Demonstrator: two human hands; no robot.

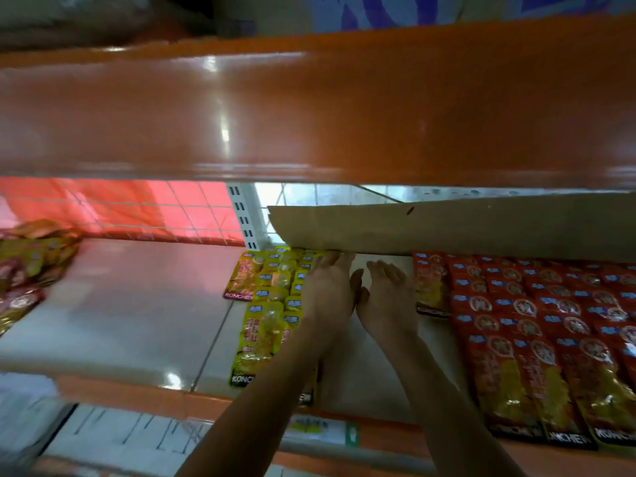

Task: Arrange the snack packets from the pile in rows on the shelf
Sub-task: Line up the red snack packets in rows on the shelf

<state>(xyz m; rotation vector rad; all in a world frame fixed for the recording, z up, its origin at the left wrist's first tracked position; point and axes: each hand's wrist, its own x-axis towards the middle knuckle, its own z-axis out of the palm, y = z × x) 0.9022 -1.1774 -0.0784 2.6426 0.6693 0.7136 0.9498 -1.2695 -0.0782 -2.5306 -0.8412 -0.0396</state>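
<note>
Step in hand, as judged: squaring up the rows already laid. Neither hand carries a packet.

The pile (31, 259) of loose packets lies well apart to the left of both hands, at the far end of the shelf (137, 304), with bare shelf between.

The yellow packets (265, 304) lie in overlapping rows just left of the left hand (328, 290). This hand is flat, with its fingers straight, and its outer edge appears to touch the nearest yellow row (contact is partly hidden by the hand itself).

A bare strip of shelf runs beneath and between the hands.

The right hand (387, 297) is likewise flat and unclenched, gripping nothing. It lies just beside the left hand, thumbs close together.

The red packets (533, 325) fill the shelf in neat rows to the right of the right hand, the nearest column just beside its fingers. A cardboard sheet (447, 228) stands beyond the fingertips.

Next move, as judged: the strip between the hands needs filling. That calls for a reach well left to the pile, a grip on several packets, and laying them overlapped in line with their neighbours.
</note>
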